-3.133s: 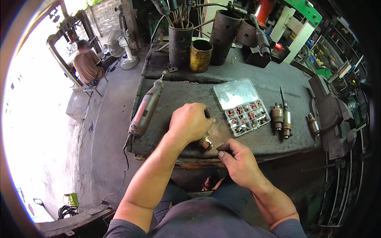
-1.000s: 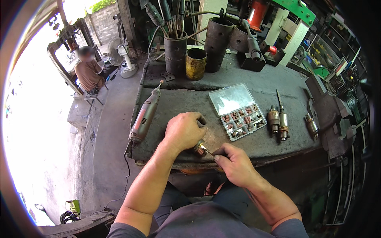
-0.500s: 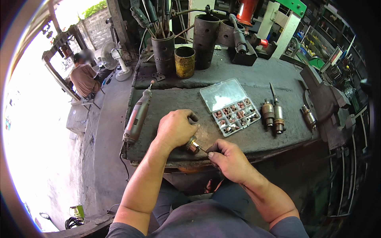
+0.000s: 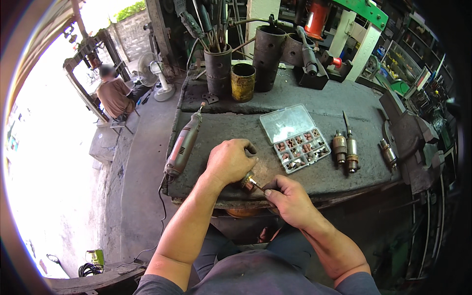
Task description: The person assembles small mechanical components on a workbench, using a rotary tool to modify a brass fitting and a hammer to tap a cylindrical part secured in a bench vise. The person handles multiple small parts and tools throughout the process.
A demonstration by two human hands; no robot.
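My left hand (image 4: 230, 160) is closed over a small motor armature (image 4: 249, 184) at the bench's front edge. Its copper-coloured end sticks out below my fingers, and the rest is hidden under the hand. Between the thumb and fingers of my right hand (image 4: 291, 200) is a thin dark rod (image 4: 260, 188) reaching to that copper end; whether it is a separate tool or the armature's own shaft I cannot make out. A grey rotary tool (image 4: 185, 143) with a small tip lies left of my hands. Beyond them is an open clear plastic box (image 4: 286, 125) of small brown and grey bits in compartments.
Two more armatures (image 4: 339, 147) lie side by side on the right, with another (image 4: 388, 153) near a dark vise (image 4: 418, 147). A yellow can (image 4: 243, 83) and dark metal cylinders (image 4: 218, 71) of tools stand behind. A person (image 4: 114, 93) sits far left near a fan (image 4: 160, 81).
The whole scene has shifted right and slightly down in the picture as my head turned. Both hands keep the same hold, with the thin rod still at the copper end.
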